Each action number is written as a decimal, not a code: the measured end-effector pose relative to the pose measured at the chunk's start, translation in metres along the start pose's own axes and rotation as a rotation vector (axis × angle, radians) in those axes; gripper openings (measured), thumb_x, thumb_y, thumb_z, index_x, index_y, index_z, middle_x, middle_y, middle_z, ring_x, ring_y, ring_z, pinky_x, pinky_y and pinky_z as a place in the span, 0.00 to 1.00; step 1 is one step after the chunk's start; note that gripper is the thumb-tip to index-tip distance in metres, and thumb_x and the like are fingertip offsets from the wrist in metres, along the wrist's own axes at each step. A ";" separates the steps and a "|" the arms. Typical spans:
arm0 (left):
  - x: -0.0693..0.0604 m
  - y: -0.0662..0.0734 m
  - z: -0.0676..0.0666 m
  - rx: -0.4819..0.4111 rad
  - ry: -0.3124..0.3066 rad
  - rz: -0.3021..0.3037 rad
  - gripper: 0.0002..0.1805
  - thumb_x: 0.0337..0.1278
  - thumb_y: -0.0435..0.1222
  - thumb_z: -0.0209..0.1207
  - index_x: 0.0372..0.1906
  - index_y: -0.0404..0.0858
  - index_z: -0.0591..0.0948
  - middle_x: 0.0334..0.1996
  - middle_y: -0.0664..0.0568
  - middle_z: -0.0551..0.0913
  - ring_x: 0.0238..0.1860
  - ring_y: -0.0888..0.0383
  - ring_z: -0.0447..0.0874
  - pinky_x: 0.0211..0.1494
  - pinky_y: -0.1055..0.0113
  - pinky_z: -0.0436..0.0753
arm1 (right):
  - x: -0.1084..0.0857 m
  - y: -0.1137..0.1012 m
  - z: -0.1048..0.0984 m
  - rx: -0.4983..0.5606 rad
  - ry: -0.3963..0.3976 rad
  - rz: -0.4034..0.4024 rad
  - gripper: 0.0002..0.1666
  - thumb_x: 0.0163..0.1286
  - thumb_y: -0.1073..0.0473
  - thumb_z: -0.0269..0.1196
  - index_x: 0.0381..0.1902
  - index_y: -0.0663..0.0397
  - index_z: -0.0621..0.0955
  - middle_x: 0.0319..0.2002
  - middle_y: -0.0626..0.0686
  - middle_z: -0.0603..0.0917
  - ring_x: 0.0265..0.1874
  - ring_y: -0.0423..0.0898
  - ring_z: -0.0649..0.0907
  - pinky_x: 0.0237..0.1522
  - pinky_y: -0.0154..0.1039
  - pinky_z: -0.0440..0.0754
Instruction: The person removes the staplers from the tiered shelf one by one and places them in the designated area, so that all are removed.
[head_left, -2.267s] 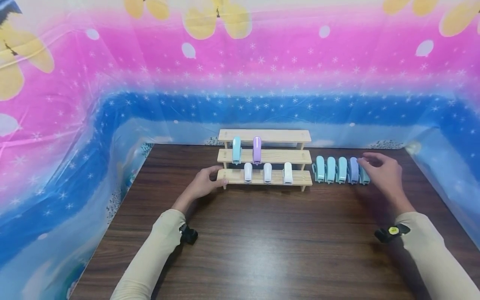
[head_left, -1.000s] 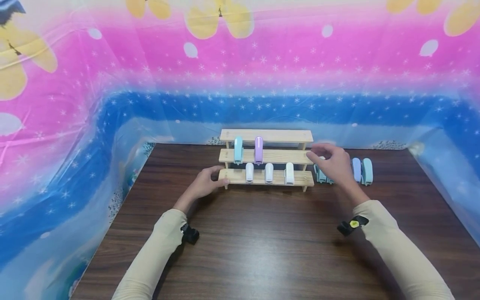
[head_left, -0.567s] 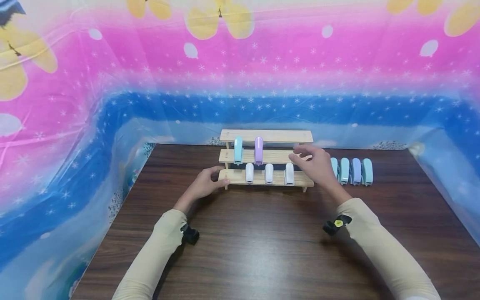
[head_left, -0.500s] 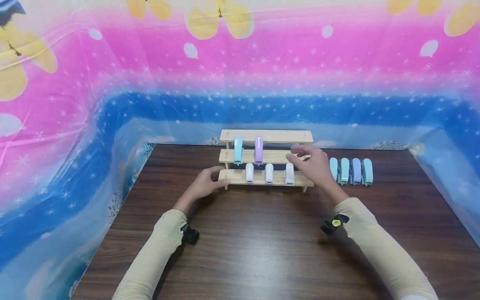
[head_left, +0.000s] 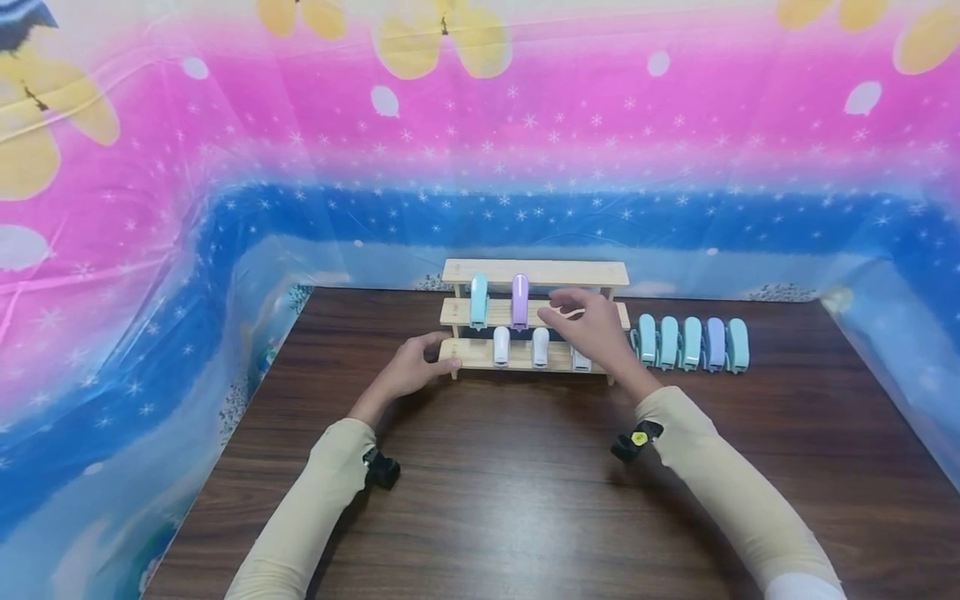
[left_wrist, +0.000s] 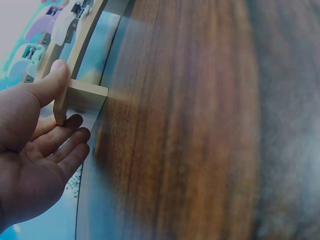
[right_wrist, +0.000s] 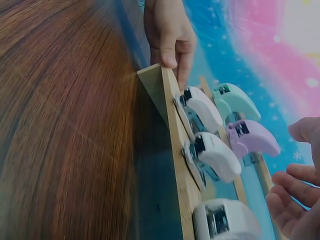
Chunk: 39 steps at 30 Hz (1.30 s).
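Note:
My left hand (head_left: 414,365) grips the left end of the bottom shelf of a three-tier wooden rack (head_left: 465,353). Its thumb lies on top and its fingers are beneath, as the left wrist view shows. The right hand (head_left: 592,327), holding nothing, hovers over the rack's right half beside the purple stapler (head_left: 519,302), thumb and fingers apart. Left of that stapler on the middle shelf stands a mint stapler (head_left: 478,300). Along the bottom shelf are a white stapler (head_left: 501,347), a second white stapler (head_left: 540,347) and a third white stapler (head_left: 581,358), partly hidden by my right hand.
Right of the rack, several staplers stand in a row on the dark wooden table (head_left: 495,492): teal ones (head_left: 690,343) and a periwinkle one (head_left: 714,343). A printed cloth (head_left: 570,108) hangs behind and at both sides.
My right hand has left the far end of the stapler row and moved left over the rack, near the purple stapler. The left hand has kept its grip on the shelf.

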<state>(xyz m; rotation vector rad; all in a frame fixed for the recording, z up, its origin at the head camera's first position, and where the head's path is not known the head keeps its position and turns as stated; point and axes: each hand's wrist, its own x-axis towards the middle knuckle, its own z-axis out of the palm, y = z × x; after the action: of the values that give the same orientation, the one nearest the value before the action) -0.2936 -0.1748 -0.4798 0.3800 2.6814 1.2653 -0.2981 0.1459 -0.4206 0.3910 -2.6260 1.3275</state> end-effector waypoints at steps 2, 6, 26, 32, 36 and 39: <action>0.000 0.000 0.000 -0.005 0.001 -0.002 0.36 0.68 0.47 0.65 0.73 0.33 0.70 0.70 0.38 0.73 0.73 0.42 0.66 0.73 0.42 0.65 | 0.003 -0.002 0.004 0.000 -0.011 0.012 0.33 0.69 0.37 0.67 0.62 0.53 0.82 0.54 0.56 0.87 0.50 0.53 0.86 0.49 0.51 0.85; 0.001 -0.001 0.000 -0.008 0.001 -0.002 0.37 0.68 0.47 0.65 0.73 0.33 0.70 0.70 0.38 0.73 0.73 0.41 0.67 0.73 0.42 0.67 | 0.007 -0.006 0.012 -0.002 -0.023 0.030 0.34 0.68 0.38 0.68 0.61 0.55 0.82 0.53 0.57 0.87 0.50 0.53 0.86 0.51 0.51 0.84; -0.001 0.000 0.000 0.002 0.005 0.007 0.36 0.68 0.46 0.66 0.73 0.32 0.70 0.70 0.37 0.73 0.73 0.41 0.67 0.73 0.42 0.67 | 0.022 -0.006 0.035 0.011 -0.036 0.074 0.33 0.66 0.40 0.70 0.59 0.58 0.83 0.49 0.57 0.89 0.48 0.51 0.87 0.49 0.48 0.85; -0.001 0.000 0.000 0.006 0.006 0.002 0.36 0.68 0.46 0.66 0.73 0.32 0.70 0.70 0.37 0.73 0.73 0.41 0.67 0.73 0.42 0.66 | 0.023 -0.005 0.038 0.015 -0.028 0.056 0.30 0.67 0.42 0.70 0.57 0.58 0.84 0.48 0.56 0.89 0.48 0.50 0.87 0.49 0.48 0.85; 0.000 0.000 0.000 0.006 0.003 0.000 0.36 0.68 0.46 0.65 0.73 0.32 0.70 0.71 0.37 0.72 0.74 0.41 0.66 0.73 0.42 0.66 | 0.023 -0.005 0.039 0.026 -0.026 0.062 0.30 0.67 0.42 0.70 0.57 0.58 0.84 0.48 0.56 0.89 0.49 0.51 0.87 0.51 0.48 0.85; 0.000 -0.001 0.000 0.008 0.000 -0.003 0.36 0.69 0.46 0.65 0.74 0.33 0.69 0.71 0.38 0.71 0.74 0.41 0.65 0.74 0.41 0.65 | 0.023 -0.006 0.039 0.028 -0.026 0.077 0.30 0.68 0.42 0.70 0.58 0.58 0.84 0.49 0.56 0.89 0.49 0.50 0.87 0.52 0.48 0.85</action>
<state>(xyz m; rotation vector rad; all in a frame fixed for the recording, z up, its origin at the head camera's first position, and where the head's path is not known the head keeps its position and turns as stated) -0.2936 -0.1751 -0.4804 0.3766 2.6869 1.2547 -0.3189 0.1069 -0.4329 0.3163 -2.6711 1.3926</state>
